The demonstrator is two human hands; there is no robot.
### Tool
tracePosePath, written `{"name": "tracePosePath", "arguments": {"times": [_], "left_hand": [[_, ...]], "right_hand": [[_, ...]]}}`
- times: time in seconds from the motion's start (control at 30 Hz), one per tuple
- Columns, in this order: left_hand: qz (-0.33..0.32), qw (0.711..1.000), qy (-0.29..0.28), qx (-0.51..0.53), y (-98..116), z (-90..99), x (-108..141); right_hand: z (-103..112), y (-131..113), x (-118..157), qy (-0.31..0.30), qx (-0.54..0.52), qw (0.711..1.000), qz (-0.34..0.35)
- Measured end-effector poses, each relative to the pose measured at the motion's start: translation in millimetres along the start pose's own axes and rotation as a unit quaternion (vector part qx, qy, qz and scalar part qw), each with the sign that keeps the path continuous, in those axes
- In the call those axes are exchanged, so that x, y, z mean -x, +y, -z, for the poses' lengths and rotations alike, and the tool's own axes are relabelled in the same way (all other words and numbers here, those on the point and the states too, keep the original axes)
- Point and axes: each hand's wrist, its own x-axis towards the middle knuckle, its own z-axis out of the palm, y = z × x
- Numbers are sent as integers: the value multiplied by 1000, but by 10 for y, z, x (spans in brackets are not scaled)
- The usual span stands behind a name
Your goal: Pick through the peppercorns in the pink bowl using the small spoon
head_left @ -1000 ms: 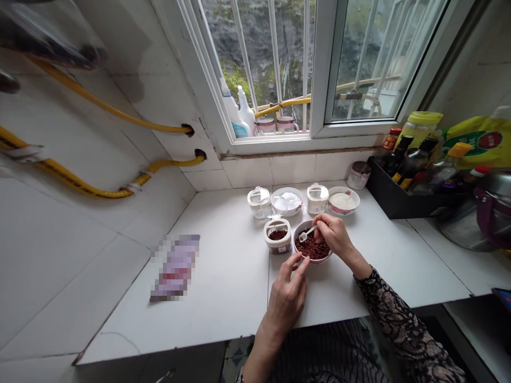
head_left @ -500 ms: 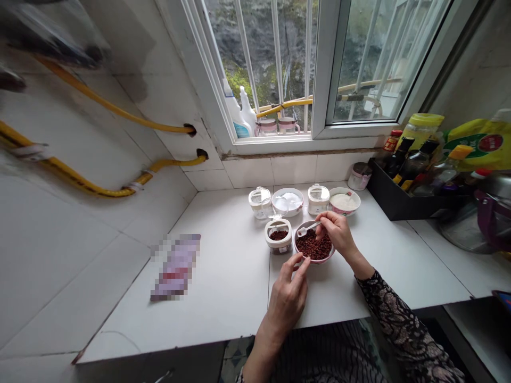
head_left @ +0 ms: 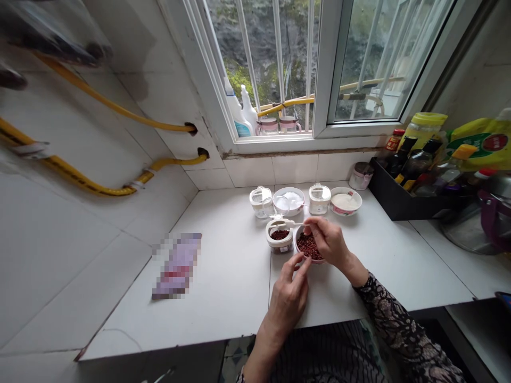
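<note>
A small white spoon (head_left: 296, 225) is pinched in my right hand (head_left: 328, 240), its head over the rim of an open-lidded jar (head_left: 279, 243) with dark red grains inside. Under my right hand stands a bowl (head_left: 310, 248) of the same reddish grains, partly hidden by it. The fingertips of my left hand (head_left: 290, 291) rest at the bowl's near rim, with thumb and forefinger apart. Jar and bowl stand side by side. Whether the spoon carries anything is too small to tell.
Behind are a clear jar (head_left: 261, 203), a bowl of white contents (head_left: 289, 202), another lidded jar (head_left: 319, 200) and a bowl of pale grains (head_left: 345, 202). A black box of bottles (head_left: 399, 199) stands right; a blurred purple packet (head_left: 178, 266) lies left.
My right hand has moved left with the spoon, from above the bowl of grains to the jar's rim. My left hand has stayed at the bowl's near edge.
</note>
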Motion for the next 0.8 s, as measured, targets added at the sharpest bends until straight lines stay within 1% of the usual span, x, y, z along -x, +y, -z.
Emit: {"name": "tracePosePath", "arguments": {"times": [0.1, 0.2, 0.27, 0.33, 0.4, 0.53, 0.63, 0.8], "left_hand": [[2, 1000, -6, 1, 5, 7, -5], [2, 1000, -7, 2, 14, 9, -15], [1, 1000, -3, 4, 17, 4, -15], [4, 1000, 1, 7, 15, -3, -8], [9, 1000, -1, 9, 13, -6, 0], [5, 1000, -10, 7, 9, -1, 0], [1, 1000, -4, 5, 7, 1, -8], [3, 1000, -2, 3, 9, -3, -10]], "right_hand": [[113, 65, -24, 17, -11, 995, -95], [171, 132, -38, -11, 4, 986, -166], [158, 152, -38, -48, 13, 981, -185], [120, 148, -35, -81, 15, 979, -185], [84, 131, -34, -92, 3, 978, -185], [85, 124, -44, -61, -61, 968, -235], [119, 155, -55, -41, -105, 956, -272], [130, 195, -63, -28, -162, 939, -302]]}}
